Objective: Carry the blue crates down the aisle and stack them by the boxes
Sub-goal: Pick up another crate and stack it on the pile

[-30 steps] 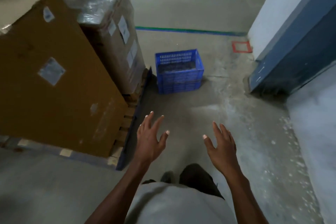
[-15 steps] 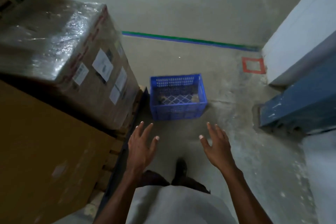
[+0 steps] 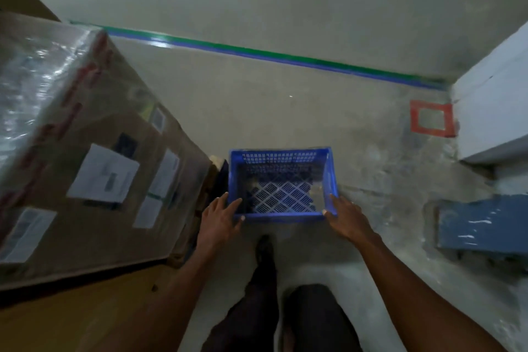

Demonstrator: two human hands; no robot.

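Note:
An empty blue plastic crate (image 3: pixel 280 158) with perforated walls and a lattice bottom stands on the concrete floor, just right of the pallet's corner. My left hand (image 3: pixel 221 218) lies at its near left corner, fingers spread along the left wall and thumb on the near rim. At the near right corner, my right hand (image 3: pixel 347 220) rests with fingers stretched along the right wall. Neither hand is curled around the rim. The crate rests flat on the floor.
A film-wrapped cardboard box (image 3: pixel 94 157) with paper labels sits on a pallet at the left, with a brown box (image 3: pixel 71 320) below it. A blue and white wall base (image 3: pixel 483 226) juts in at right. A red tape square (image 3: pixel 432 120) and a green-blue floor line (image 3: pixel 257 52) lie beyond.
I have walked up to the crate and bent over it. Both hands moved forward from mid-air to its near corners.

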